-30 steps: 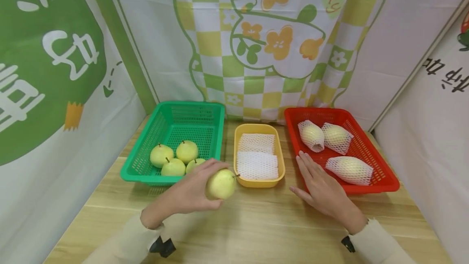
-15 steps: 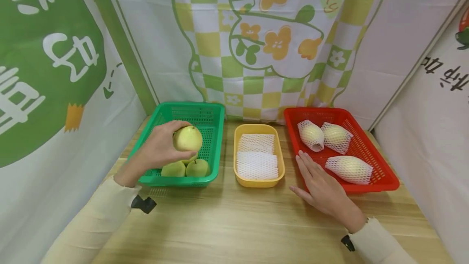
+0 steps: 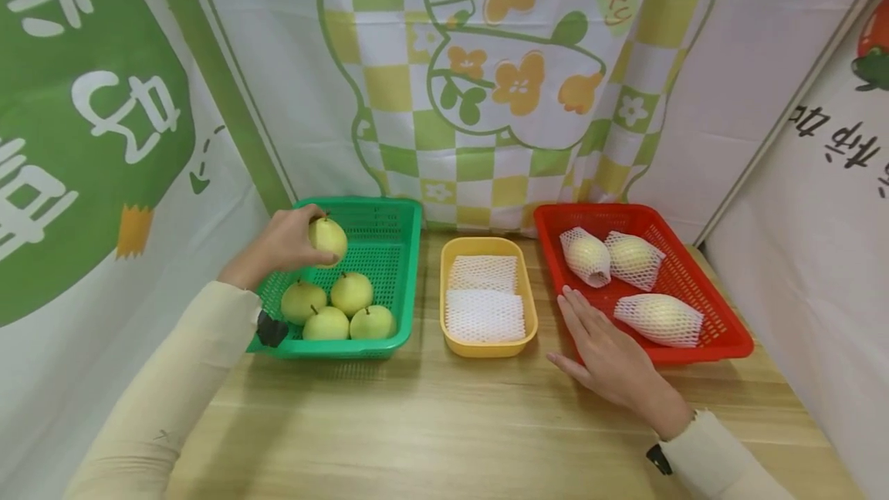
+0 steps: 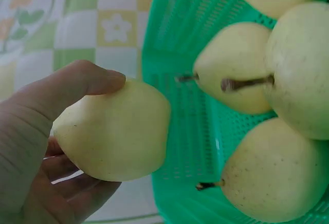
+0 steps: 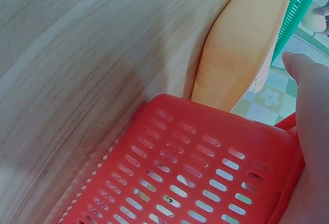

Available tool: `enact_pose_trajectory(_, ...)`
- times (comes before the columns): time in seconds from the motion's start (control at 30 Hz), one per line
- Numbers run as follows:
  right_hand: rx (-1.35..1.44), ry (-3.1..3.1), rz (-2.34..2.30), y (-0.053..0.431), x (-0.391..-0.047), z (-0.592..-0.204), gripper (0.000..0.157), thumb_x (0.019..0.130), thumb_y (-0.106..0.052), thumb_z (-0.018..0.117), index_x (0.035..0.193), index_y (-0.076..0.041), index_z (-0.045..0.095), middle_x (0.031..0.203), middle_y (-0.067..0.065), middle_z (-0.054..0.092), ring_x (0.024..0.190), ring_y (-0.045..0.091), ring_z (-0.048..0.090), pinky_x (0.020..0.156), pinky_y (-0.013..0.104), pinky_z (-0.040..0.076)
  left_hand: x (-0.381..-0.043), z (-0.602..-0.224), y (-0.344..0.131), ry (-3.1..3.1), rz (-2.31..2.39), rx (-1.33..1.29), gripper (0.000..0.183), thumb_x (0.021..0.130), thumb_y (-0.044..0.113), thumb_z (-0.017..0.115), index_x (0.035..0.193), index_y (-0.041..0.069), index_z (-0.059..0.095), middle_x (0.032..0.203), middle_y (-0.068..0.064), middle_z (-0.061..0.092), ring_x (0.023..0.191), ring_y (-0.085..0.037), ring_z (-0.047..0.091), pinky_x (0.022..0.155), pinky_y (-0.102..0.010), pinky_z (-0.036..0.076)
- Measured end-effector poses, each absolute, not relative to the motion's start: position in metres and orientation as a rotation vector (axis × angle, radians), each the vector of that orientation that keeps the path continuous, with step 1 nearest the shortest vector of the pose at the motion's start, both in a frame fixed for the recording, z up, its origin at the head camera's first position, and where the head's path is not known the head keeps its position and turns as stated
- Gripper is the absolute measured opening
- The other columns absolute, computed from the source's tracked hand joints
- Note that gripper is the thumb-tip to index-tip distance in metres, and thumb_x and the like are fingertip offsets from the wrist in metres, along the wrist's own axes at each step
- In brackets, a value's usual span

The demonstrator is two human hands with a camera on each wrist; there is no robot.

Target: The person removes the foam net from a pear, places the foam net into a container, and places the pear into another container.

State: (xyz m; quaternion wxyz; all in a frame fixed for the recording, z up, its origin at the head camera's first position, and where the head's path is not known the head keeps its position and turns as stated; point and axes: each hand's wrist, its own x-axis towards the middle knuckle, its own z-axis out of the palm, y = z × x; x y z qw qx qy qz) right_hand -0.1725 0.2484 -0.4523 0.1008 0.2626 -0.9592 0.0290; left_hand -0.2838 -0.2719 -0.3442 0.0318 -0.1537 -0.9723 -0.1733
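My left hand (image 3: pixel 286 241) grips a yellow-green pear (image 3: pixel 328 242) over the back left part of the green basket (image 3: pixel 414 276). In the left wrist view the thumb lies across the top of the held pear (image 4: pixel 115 131) and the fingers curl beneath it. Several bare pears (image 3: pixel 351 294) sit at the front of that basket, stems up. My right hand (image 3: pixel 610 346) rests with straight fingers on the near left rim of the red basket (image 3: pixel 738 347). Inside the red basket lie three pears in white foam nets (image 3: pixel 658 320).
Between the baskets stands a small yellow tray (image 3: pixel 532 315) with flat white foam net sleeves (image 3: pixel 485 316) in two piles. A checked cloth (image 3: pixel 479 176) hangs right behind the containers, and printed white sheets wall both sides. The wooden table (image 3: pixel 444 423) extends in front.
My left hand has carried the pear from in front of the yellow tray leftward and back, over the green basket's far left part. The right hand stays on the red basket's rim.
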Motion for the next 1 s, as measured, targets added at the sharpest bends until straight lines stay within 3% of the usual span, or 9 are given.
enact_pose_trajectory(0.27,0.771,-2.868,0.096,0.248,-0.172,-0.452,0.095,0.099,-0.051,0.069,0.165,0.002,0.026,0.173,0.023,0.027,0.158,0.04,0.035,0.121,0.058,0.041,-0.312,-0.361,-0.285,-3.105,-0.492,-0.491,0.072,0.085,0.029,0.085,0.141,-0.007,0.057,0.129,-0.031,0.066,0.1,-0.04,0.067,0.074,-0.047,0.06)
enact_pose_trajectory(0.53,0.776,-2.865,0.081,0.249,-0.173,-0.453,0.096,0.1,-0.054,0.067,0.165,0.002,0.025,0.173,0.023,0.027,0.158,0.04,0.034,0.121,0.058,0.042,-0.324,-0.38,-0.293,-3.222,-0.419,-0.382,0.076,0.083,0.034,0.088,0.139,-0.007,0.057,0.136,-0.033,0.061,0.117,-0.05,0.06,0.091,-0.058,0.057)
enact_pose_trajectory(0.73,0.781,-2.811,0.075,0.25,-0.174,-0.455,0.095,0.098,-0.051,0.07,0.164,0.003,0.029,0.171,0.024,0.031,0.156,0.04,0.039,0.118,0.058,0.045,-0.327,-0.391,-0.292,-3.264,-0.361,-0.379,0.076,0.08,0.033,0.089,0.136,-0.008,0.058,0.131,-0.032,0.065,0.112,-0.045,0.065,0.091,-0.056,0.058)
enact_pose_trajectory(1.0,0.772,-2.852,0.079,0.25,-0.174,-0.453,0.095,0.099,-0.052,0.068,0.165,0.002,0.026,0.173,0.022,0.028,0.158,0.04,0.036,0.121,0.058,0.042,-0.325,-0.393,-0.288,-3.38,-0.442,-0.28,0.068,0.085,0.028,0.088,0.134,-0.008,0.056,0.133,-0.031,0.057,0.117,-0.044,0.053,0.091,-0.055,0.054)
